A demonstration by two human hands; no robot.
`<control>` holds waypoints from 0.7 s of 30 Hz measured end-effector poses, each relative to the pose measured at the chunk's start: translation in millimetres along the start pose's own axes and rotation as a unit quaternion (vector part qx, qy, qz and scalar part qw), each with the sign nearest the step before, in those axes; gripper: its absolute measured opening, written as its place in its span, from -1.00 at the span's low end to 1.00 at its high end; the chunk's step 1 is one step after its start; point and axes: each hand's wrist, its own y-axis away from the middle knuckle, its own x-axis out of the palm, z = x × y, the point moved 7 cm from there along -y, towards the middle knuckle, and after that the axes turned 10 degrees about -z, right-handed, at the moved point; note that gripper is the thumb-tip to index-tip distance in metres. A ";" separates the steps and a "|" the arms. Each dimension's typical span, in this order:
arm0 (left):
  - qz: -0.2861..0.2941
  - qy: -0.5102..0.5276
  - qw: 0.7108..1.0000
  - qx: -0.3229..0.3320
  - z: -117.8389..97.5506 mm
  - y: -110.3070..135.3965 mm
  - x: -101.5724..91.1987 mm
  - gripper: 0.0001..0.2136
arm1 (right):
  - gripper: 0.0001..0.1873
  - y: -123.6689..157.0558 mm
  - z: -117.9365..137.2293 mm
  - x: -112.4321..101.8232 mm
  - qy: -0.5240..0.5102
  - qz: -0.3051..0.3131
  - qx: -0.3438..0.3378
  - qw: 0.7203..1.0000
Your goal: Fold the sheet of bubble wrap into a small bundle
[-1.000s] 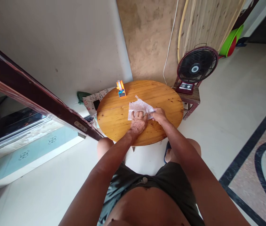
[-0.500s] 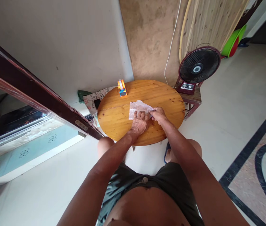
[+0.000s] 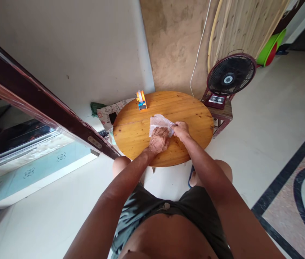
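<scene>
A sheet of clear bubble wrap (image 3: 156, 123) lies on the round wooden table (image 3: 130, 135). My left hand (image 3: 159, 139) rests on its lower part, the fingers bent and drawn together over it. Pinched between the thumb and fingers of my right hand (image 3: 180, 130) is the wrap's right end, which looks bunched. Whether anything lies inside the wrap is hidden by the hands. Toward the back of the table stands an orange and blue tape dispenser (image 3: 142, 100), apart from both hands.
An electric fan (image 3: 229, 77) sits on a wooden stool (image 3: 221, 113) right of the table. Left of the table, a dark phone (image 3: 112, 117) lies on a printed sack or carton (image 3: 105, 117). A door frame (image 3: 68, 109) runs along the left, and a wall closes off the back.
The fingers of my left hand, spread flat before, have bent and drawn in on the wrap. My right hand keeps its pinch at the right end. The whole view has shifted slightly.
</scene>
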 end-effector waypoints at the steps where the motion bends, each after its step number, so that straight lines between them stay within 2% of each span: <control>1: 0.000 0.002 1.000 0.001 0.3 0.4 -0.1 -0.56 | -0.81 0.0 1.0 0.1 0.008 0.001 -0.004 1.000; 8: 0.024 0.019 0.999 -0.014 2.8 2.4 1.2 -0.52 | -0.80 -3.1 13.9 -0.2 0.101 -0.001 -0.063 0.993; 12: 0.034 0.028 0.999 -0.029 4.3 2.9 3.1 -0.46 | -0.80 -2.6 21.8 5.5 0.116 -0.009 -0.089 0.989; 17: 0.040 0.044 0.998 -0.027 5.5 4.8 3.8 -0.42 | -0.82 2.1 26.6 9.9 0.092 -0.012 -0.101 0.990; 21: 0.038 0.055 0.997 -0.025 7.6 5.3 2.8 -0.42 | -0.63 9.7 23.2 8.9 -0.012 0.039 -0.086 0.995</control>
